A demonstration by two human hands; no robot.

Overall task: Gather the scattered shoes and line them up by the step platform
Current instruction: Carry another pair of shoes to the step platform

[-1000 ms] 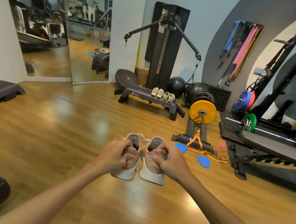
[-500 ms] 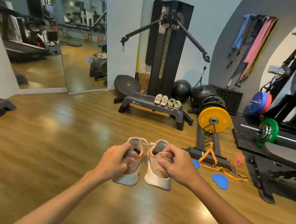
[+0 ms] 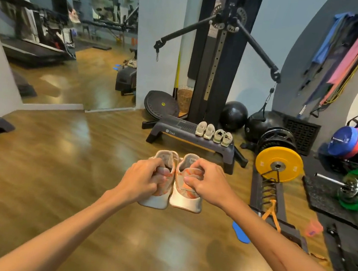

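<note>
Shoes come first: two pale mesh trainers with orange patches and white soles hang in the air side by side, heels toward the person and toes pointing away. The left trainer (image 3: 160,182) is pinched at its heel collar by the left hand (image 3: 144,179), fingers curled round the rim. The right trainer (image 3: 187,188) is gripped the same way by the right hand (image 3: 207,182).

The dark grey plastic step platform (image 3: 174,130) lies straight ahead and slightly right of the hands, near but not reached, its long axis running left to right across the view. The right hand looks a little nearer its free end.

On the platform's right half stand four shoes in a row: a white pair (image 3: 205,129) and, just beside it, a pale green-trimmed pair (image 3: 222,136), toes toward the camera. That makes six shoes in view, two carried, four placed. The bare left half of the platform seems the likely spot.
</note>
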